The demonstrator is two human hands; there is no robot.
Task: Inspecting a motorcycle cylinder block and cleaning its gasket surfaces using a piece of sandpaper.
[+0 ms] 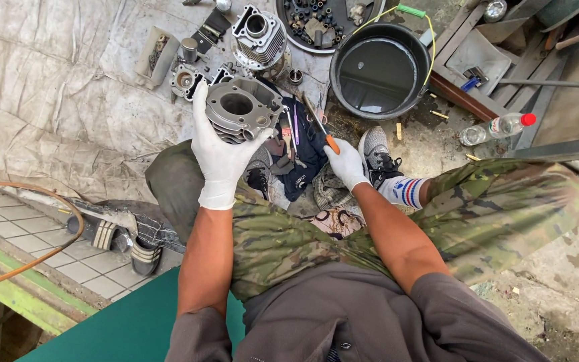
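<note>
Left hand (219, 157), white-gloved, holds a grey finned engine cylinder (241, 107) raised above the left knee, bore facing up. Fingers (200, 100) wrap the cylinder's left side and thumb presses its lower right edge: clamped on the part. Right hand (346, 163), also gloved, is closed around the orange handle of a narrow tool (319, 123); its blade angles up-left, tip just beside the cylinder's right side. Contact not discernible. Dark cloth (306, 151) lies below, between the hands. Black basin (379, 69) of dark liquid sits beyond, on a grey tarp (55, 87) strewn with engine parts.
</note>
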